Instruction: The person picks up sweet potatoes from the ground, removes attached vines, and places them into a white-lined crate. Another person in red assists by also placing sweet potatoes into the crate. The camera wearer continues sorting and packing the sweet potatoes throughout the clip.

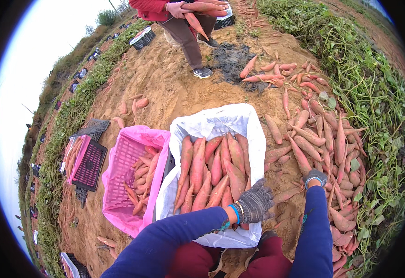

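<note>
My left hand (257,202), in a dark grey knit glove, hovers over the near right rim of a crate with a white liner (258,139). Its fingers are apart and nothing shows in them. Long red sweet potatoes (218,163) lie lengthwise in that crate. On the right, my right hand (315,178), gloved alike, closes around the near end of a long sweet potato (299,156) at the edge of a large heap (343,153); its fingertips are partly hidden. Left of the white-lined crate and against it stands a crate with a pink liner (119,180), holding smaller sweet potatoes (145,177).
Ahead, a person (188,38) holds several sweet potatoes (202,8). Black plastic sheeting (231,62) lies on the sandy soil near their feet. Cut green vines (369,80) border the heap. A filled black crate (89,163) stands at the left, with more crates beyond.
</note>
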Available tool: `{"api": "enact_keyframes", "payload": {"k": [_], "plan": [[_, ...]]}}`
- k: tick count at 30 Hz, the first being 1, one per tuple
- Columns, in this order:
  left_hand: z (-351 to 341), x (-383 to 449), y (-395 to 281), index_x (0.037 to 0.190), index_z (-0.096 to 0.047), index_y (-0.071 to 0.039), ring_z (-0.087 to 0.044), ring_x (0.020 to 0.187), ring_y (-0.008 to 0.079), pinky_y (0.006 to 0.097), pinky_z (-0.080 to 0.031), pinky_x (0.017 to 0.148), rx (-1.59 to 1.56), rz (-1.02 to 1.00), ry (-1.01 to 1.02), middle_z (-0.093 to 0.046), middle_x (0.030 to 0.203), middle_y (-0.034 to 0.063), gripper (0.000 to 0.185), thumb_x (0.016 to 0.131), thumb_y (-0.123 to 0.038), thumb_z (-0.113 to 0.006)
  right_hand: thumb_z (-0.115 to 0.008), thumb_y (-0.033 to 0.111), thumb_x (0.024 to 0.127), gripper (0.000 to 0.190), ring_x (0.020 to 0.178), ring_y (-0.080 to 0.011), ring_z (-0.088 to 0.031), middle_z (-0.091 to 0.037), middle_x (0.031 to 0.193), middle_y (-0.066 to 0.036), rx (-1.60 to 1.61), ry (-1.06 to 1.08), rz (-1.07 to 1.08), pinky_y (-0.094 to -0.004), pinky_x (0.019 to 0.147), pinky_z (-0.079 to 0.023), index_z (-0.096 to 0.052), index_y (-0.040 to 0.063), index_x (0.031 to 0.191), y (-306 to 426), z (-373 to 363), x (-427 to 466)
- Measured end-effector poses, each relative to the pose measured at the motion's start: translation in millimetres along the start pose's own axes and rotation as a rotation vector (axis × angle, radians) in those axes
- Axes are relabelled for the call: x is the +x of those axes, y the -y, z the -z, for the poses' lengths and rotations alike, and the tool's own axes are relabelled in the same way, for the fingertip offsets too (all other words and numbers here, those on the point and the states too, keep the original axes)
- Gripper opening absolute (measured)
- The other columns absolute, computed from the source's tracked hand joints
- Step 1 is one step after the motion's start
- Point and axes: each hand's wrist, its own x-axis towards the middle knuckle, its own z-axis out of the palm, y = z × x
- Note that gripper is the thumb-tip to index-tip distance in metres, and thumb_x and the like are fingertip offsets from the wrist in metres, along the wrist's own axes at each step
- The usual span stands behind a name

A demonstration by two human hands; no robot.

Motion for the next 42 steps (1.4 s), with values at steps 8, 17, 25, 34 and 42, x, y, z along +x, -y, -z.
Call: {"api": "enact_keyframes", "payload": {"k": [8,17,25,34,42], "plan": [[10,5,-5,0.117,-0.067,-0.014,-0.053,0.120,0.0317,0.0495,-0.024,0.115,-0.140,0.122,0.142,-0.064,0.117,0.0125,0.044,0.085,-0.044,-0.061,-0.071,0.053,0.076,0.074,0.100,-0.0356,-0.062,-0.067,0.107,-0.022,0.559,0.128,0.247,-0.0430,0.084,-0.048,-0.061,-0.008,0.117,-46,-74,-59],[-1,2,-36,0.126,-0.056,0.004,-0.056,0.121,0.0354,0.0397,-0.041,0.103,-0.810,0.652,-0.179,-0.061,0.125,0.0240,0.073,0.082,-0.053,-0.066,-0.075,0.026,0.085,0.030,0.045,-0.0265,-0.057,-0.069,0.075,-0.014,1.895,0.594,0.183,-0.0372,0.042,-0.045,-0.064,0.001,0.096,-108,-116,-253],[68,-28,-105,0.117,-0.056,-0.007,-0.065,0.089,0.0285,0.0447,-0.056,0.079,-2.332,0.574,-0.242,-0.064,0.105,0.0114,0.041,0.089,-0.033,-0.071,-0.071,0.029,0.087,0.032,0.048,-0.0220,-0.062,-0.065,0.065,-0.011,1.306,0.568,0.845,-0.0311,0.046,-0.050,-0.062,-0.002,0.086,-124,37,-361],[78,-80,-124,0.119,-0.057,0.001,-0.060,0.088,0.0216,0.0357,-0.051,0.076,-1.847,0.618,-0.418,-0.063,0.103,0.0116,0.043,0.088,-0.027,-0.069,-0.073,0.036,0.083,0.040,0.071,-0.0261,-0.063,-0.066,0.077,-0.015,0.832,-0.122,0.734,-0.0378,0.066,-0.049,-0.064,-0.003,0.092,-78,-9,-446],[55,-88,-106,0.126,-0.053,0.002,-0.062,0.093,0.0239,0.0368,-0.052,0.080,-1.796,0.762,-0.522,-0.062,0.108,0.0137,0.056,0.085,-0.031,-0.072,-0.065,0.053,0.085,0.057,0.091,-0.0434,-0.063,-0.065,0.090,-0.025,0.528,-0.017,0.729,-0.0470,0.082,-0.049,-0.061,-0.002,0.100,-66,-53,-426]]}}
